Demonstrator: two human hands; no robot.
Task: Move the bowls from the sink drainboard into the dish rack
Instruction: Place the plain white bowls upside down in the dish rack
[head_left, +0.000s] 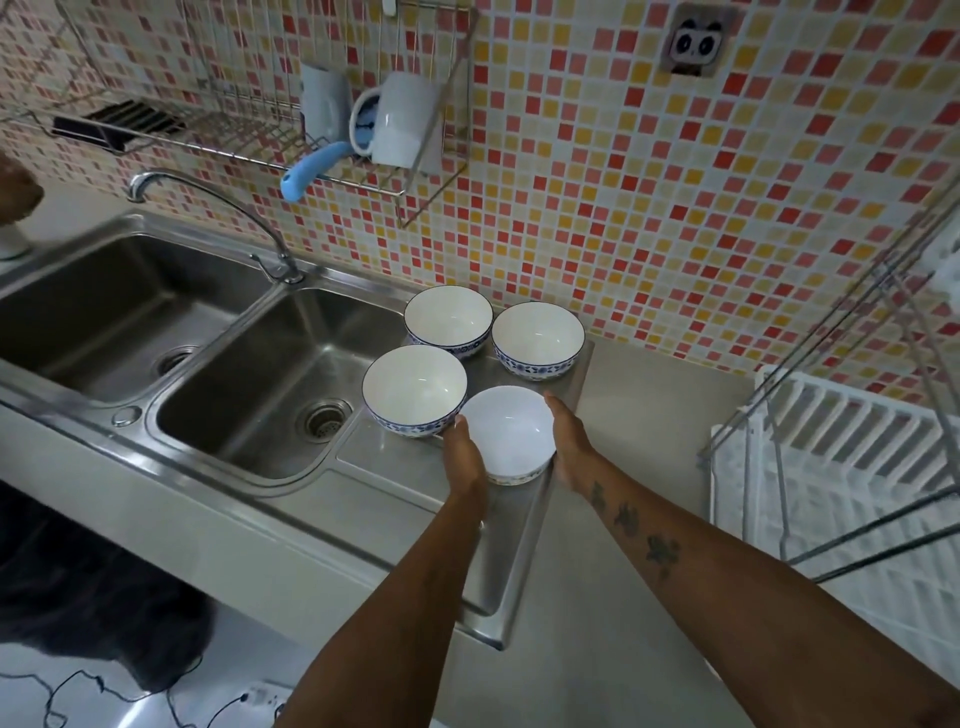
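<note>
Head view: left hand (464, 457) and right hand (569, 441) clasp opposite sides of the nearest bowl (506, 432) (white inside) on the drainboard (415, 514); three other bowls (537, 338) stand behind it. Dish rack (841, 467) sits well apart, right.

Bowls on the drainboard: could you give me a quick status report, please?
Left hand and right hand cupping nearest bowl, one each side. All four on drainboard. Dish rack to right, no bowls visible; path clear.
</note>
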